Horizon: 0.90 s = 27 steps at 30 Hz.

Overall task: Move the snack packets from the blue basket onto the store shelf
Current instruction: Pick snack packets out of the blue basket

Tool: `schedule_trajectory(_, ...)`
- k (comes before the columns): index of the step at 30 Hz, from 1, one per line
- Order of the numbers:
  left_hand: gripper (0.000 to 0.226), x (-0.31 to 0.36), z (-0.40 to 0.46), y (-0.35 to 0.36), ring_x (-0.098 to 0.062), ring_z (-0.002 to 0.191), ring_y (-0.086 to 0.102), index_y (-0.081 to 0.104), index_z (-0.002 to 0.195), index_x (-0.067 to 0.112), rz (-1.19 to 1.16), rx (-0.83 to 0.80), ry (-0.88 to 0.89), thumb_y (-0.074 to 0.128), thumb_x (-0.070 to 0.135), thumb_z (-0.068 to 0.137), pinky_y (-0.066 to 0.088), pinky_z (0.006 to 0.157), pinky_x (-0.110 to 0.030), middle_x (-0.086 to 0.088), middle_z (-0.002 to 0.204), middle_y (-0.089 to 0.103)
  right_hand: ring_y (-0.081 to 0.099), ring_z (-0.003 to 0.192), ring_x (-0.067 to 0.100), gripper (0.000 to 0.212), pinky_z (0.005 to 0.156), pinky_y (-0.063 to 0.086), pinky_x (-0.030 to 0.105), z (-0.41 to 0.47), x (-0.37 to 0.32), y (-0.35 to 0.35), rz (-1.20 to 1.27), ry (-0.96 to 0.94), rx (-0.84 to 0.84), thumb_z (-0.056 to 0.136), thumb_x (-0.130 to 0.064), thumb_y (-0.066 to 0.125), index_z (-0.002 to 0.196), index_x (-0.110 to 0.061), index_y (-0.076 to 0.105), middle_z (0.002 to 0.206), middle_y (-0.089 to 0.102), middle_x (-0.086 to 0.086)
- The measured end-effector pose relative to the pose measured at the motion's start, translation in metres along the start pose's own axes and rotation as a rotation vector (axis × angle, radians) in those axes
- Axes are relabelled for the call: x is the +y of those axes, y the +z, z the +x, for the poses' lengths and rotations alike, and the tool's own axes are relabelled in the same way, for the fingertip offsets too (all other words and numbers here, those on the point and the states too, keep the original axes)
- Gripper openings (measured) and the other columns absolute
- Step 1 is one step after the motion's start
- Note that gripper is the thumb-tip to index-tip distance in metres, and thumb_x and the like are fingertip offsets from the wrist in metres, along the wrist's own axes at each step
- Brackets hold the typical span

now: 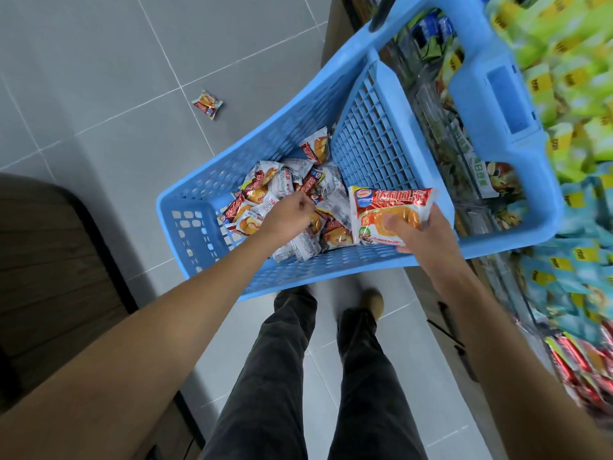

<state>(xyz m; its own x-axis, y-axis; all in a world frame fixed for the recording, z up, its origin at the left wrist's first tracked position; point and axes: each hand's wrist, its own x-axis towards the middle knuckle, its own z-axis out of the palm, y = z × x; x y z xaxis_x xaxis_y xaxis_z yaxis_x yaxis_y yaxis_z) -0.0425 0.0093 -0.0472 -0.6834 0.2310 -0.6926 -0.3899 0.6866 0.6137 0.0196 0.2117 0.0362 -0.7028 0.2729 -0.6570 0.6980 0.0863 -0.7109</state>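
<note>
Grey floor tiles point(99, 78) fill the aisle around us, with open room to the left of the basket and a dark wooden unit point(49, 277) closing in the lower left corner. On our right runs the store shelf point(564, 227), packed to its edge with green, yellow and teal bags, and red ones lower down.

Between the two sits the blue basket point(374, 127), its far handle reaching over the shelf goods and its near rim just ahead of our feet. In its bottom lies a heap of small snack packets point(282, 190), too jumbled for us to count exactly, though well over a dozen show.

Our right hand point(421, 234) grips one larger red and white packet point(388, 214) over the basket's right side, fingers curled round its lower edge. Our left hand point(288, 214) is down in the heap, fingers bunched on a packet there.

One stray packet point(208, 103) lies alone on the floor, well apart from the basket.
</note>
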Motion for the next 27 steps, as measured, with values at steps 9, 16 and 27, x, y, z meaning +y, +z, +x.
schedule_trajectory(9, 0.057, -0.006, 0.058, 0.058, -0.037, 0.133, 0.027, 0.032, 0.135, 0.013, 0.687, -0.149, 0.317, 0.057, 0.021, 0.084, 0.032, 0.105, -0.051, -0.019, 0.141, 0.03, 0.068, 0.085, -0.001, 0.03, 0.07, 0.053, 0.016, -0.037, 0.013, -0.034, -0.01, -0.172, 0.286, 0.076, -0.028, 0.074, 0.1, -0.036, 0.058, 0.094, 0.072, -0.016)
schedule_trajectory(16, 0.083, -0.025, 0.101, 0.099, -0.031, 0.145, -0.005, -0.001, 0.147, 0.023, 0.999, -0.227, 0.338, 0.057, 0.032, 0.088, 0.005, 0.116, -0.052, -0.009, 0.158, -0.005, 0.069, 0.079, -0.003, 0.031, 0.059, 0.05, 0.007, -0.054, 0.029, -0.045, 0.103, -0.229, 0.315, 0.081, -0.019, 0.07, 0.108, -0.025, 0.057, 0.087, 0.072, -0.025)
schedule_trajectory(27, 0.063, -0.019, 0.127, 0.106, -0.036, 0.12, 0.046, 0.019, 0.142, 0.014, 1.175, -0.119, 0.424, 0.054, 0.023, 0.09, 0.048, 0.086, -0.047, -0.015, 0.141, 0.036, 0.07, 0.082, 0.001, 0.027, 0.064, 0.051, 0.01, -0.058, 0.043, -0.05, 0.199, -0.305, 0.307, 0.076, -0.024, 0.072, 0.1, -0.027, 0.06, 0.091, 0.074, -0.02)
